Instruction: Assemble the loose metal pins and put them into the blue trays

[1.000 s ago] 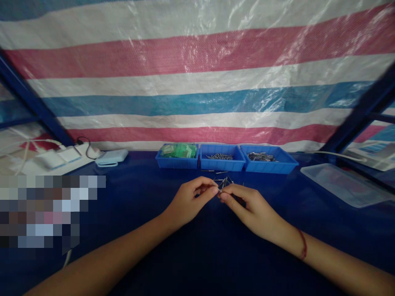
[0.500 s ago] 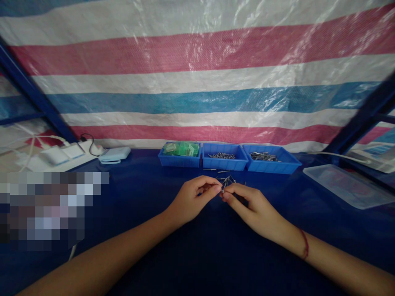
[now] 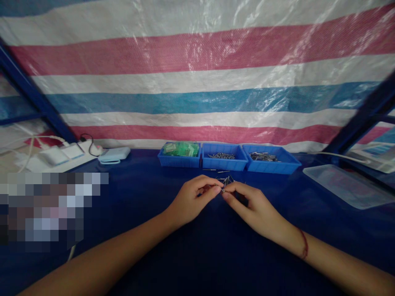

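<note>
My left hand [image 3: 197, 198] and my right hand [image 3: 248, 201] meet over the blue table, thumb and forefinger pinched on each. Between the fingertips shows a small shiny metal screw-like part [image 3: 222, 190], mostly covered, so its exact kind is unclear. Both hands appear to grip it from opposite sides. Just behind the fingertips lies a loose pile of thin metal screw-like pieces [image 3: 227, 179], partly hidden by the hands. Two more slim metal pieces [image 3: 224, 171] rest nearer the bins.
Three blue bins stand along the back: one with green packets [image 3: 182, 149], a middle one [image 3: 225, 164] with small metal parts, a right one [image 3: 271, 166] with longer metal pins. A translucent lid [image 3: 348, 187] lies right. Left are a power strip [image 3: 70, 158] and light-blue case [image 3: 114, 155].
Both hands stay in nearly the same spot. The fingertips have shifted slightly around the small metal part, which now sits a little differently between them.
</note>
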Demonstrator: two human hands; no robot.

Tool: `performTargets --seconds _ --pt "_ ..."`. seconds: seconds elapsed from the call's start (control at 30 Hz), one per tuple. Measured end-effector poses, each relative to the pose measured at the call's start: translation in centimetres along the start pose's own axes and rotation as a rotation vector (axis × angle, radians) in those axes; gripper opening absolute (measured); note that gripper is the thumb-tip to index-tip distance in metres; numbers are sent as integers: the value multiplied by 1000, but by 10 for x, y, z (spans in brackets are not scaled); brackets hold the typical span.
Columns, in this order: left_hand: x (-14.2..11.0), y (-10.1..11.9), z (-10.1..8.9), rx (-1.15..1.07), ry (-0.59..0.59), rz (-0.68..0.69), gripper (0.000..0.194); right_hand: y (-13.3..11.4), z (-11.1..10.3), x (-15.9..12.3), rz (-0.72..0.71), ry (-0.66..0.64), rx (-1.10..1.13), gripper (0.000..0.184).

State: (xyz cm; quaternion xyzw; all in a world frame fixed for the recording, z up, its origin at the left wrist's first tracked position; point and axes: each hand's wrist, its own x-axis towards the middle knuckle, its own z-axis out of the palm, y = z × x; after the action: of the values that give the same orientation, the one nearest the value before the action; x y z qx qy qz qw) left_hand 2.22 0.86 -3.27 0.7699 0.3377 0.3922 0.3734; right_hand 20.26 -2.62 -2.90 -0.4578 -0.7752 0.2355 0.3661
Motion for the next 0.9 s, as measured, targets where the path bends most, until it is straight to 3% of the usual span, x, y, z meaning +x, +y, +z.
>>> performTargets --seconds 0.6,0.77,0.9 --pt "0 0 1 -64 29 -16 17 3 0 1 -33 176 17 7" --pt "1 0 1 -52 10 -20 18 -3 -3 -2 -122 245 -23 5" --pt "-1 4 0 88 -46 77 19 -11 -13 -2 -311 209 -165 13"
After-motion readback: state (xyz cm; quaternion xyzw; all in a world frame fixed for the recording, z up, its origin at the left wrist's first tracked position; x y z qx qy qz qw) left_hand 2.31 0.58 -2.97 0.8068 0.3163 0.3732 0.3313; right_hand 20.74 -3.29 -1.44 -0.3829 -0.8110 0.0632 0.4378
